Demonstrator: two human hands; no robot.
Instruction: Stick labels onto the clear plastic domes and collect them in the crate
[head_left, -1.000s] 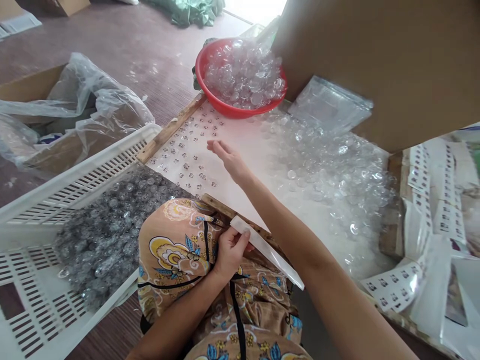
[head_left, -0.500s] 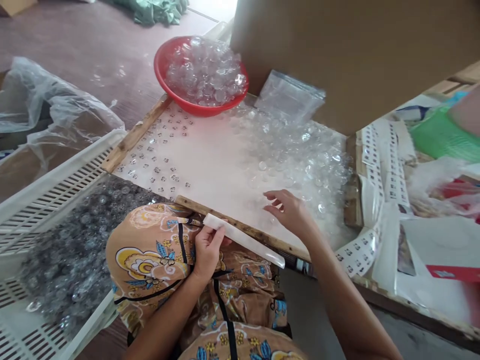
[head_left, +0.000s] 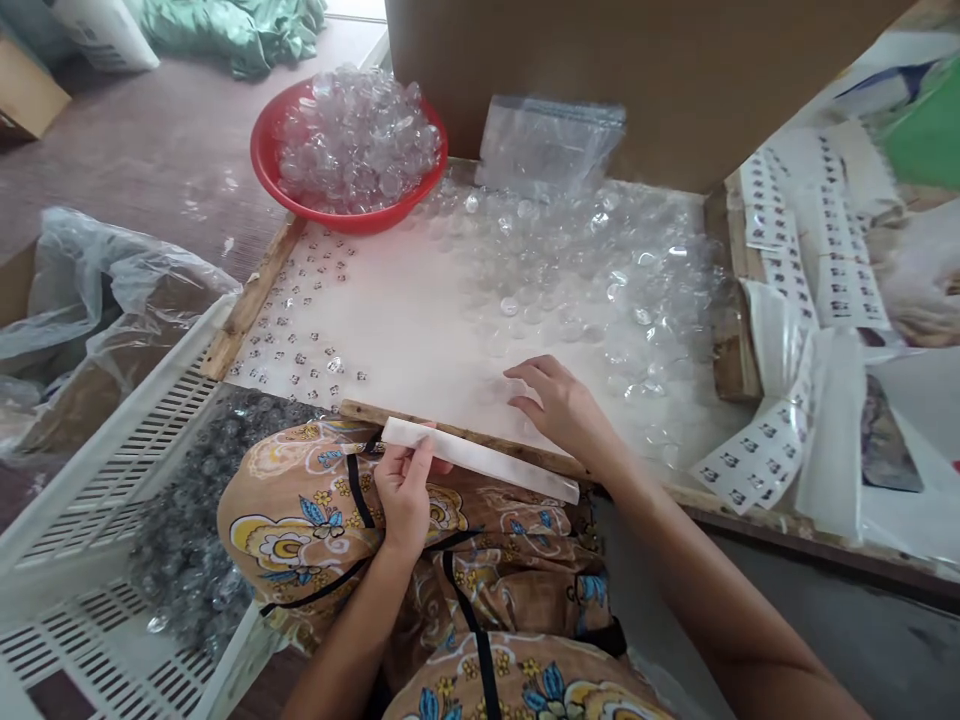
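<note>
White strip point(head_left: 487, 461): located beside the near wooden rail point(head_left: 360, 411), gripped in the fingers of my left hand point(head_left: 406, 495). Right hand point(head_left: 566, 415): fingers curved and open over the worktop point(head_left: 397, 310); I cannot tell whether they contact a clear disc. Compared with one second ago, I have shifted this hand from near the printed pieces point(head_left: 300, 358) toward the clear discs point(head_left: 510, 306). Outward: heaped red basin point(head_left: 262, 150), far left; slotted white crate point(head_left: 174, 392), left side

Green cloth point(head_left: 247, 30) on floor point(head_left: 180, 130); plastic-lined carton point(head_left: 90, 380) nearby.
</note>
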